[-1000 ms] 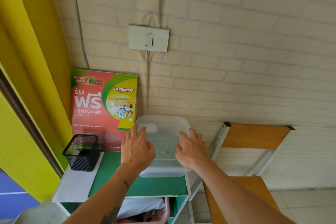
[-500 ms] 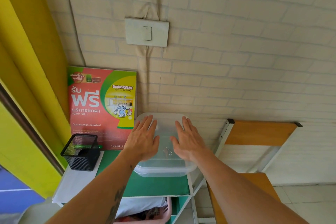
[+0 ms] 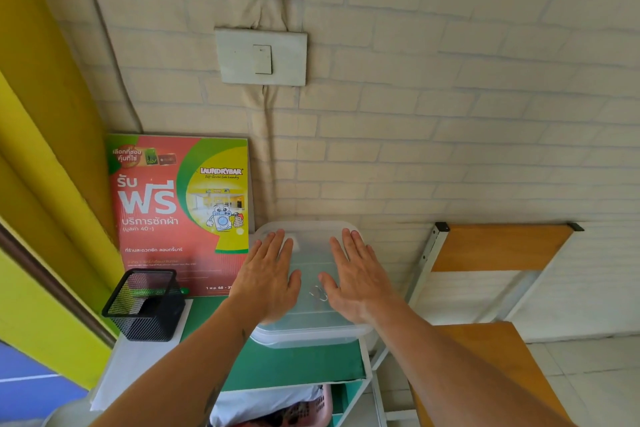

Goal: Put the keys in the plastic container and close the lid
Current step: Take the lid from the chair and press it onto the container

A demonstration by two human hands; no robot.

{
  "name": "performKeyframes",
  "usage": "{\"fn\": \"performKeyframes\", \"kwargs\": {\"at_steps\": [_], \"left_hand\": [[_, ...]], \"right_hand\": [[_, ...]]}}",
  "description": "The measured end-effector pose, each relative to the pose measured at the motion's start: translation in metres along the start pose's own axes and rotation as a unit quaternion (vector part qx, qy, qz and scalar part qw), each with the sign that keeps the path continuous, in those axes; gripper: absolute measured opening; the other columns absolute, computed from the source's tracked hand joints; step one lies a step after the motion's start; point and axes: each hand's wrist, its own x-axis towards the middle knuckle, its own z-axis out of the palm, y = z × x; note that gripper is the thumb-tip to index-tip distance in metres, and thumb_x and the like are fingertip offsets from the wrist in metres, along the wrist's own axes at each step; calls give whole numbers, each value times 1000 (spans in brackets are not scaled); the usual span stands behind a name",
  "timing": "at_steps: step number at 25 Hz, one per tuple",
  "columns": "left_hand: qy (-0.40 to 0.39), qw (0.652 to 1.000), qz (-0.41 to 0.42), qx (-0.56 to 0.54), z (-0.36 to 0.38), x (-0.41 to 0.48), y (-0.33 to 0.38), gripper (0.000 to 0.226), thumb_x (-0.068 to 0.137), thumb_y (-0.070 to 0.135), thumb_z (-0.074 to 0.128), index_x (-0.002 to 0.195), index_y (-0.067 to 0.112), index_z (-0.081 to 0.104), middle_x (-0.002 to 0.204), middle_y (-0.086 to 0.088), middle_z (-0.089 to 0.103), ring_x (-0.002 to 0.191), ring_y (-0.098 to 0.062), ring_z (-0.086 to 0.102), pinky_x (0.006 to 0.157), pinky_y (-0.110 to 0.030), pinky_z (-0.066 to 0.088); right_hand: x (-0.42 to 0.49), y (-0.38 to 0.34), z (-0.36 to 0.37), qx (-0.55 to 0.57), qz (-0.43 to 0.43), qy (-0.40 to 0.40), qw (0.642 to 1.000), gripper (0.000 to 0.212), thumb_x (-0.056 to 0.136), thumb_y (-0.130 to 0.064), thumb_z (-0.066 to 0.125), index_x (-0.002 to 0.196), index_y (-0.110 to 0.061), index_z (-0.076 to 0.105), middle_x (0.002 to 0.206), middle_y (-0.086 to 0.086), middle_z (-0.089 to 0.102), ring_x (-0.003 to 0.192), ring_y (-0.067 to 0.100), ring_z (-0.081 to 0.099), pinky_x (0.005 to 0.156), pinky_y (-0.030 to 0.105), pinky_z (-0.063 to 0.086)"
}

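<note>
A clear plastic container (image 3: pixel 311 331) with its translucent lid (image 3: pixel 310 255) on top stands on the green shelf (image 3: pixel 291 366), against the brick wall. Through the lid I see the keys (image 3: pixel 319 292) lying inside, between my hands. My left hand (image 3: pixel 268 274) lies flat, palm down, on the left half of the lid, fingers spread. Flat on the right half rests my right hand (image 3: pixel 356 277), fingers also spread. Neither hand grips anything.
A black mesh pen holder (image 3: pixel 145 305) stands at the shelf's left on white paper. A red and green laundry poster (image 3: pixel 180 215) leans on the wall. A wooden chair (image 3: pixel 485 288) stands to the right. A pink basket (image 3: pixel 304 409) sits below.
Both hands slid from the near part of the lid toward the wall and flattened out on it. The camera view dipped slightly. The container stayed in place.
</note>
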Motion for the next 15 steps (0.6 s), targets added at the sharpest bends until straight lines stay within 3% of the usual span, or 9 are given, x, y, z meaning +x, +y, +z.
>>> {"fn": "performKeyframes", "kwargs": {"at_steps": [11,15], "left_hand": [[-22,1000,-2,1,-5,-4,-1,88,79,52,-6,155,7,7,165,-14,0,152,-27,-2,124,-43,1],[-54,998,-10,-34,-27,-1,4,70,95,43,31,154,8,14,164,-13,7,151,-28,6,124,-42,9]], "right_hand": [[-5,-4,-3,11,4,-9,1000,75,98,-56,21,156,-19,-9,163,8,-22,149,22,-22,122,42,-7],[-5,-8,-21,21,13,-40,999,75,99,-52,29,157,-16,-1,165,9,-16,151,25,-15,123,44,-3]]}}
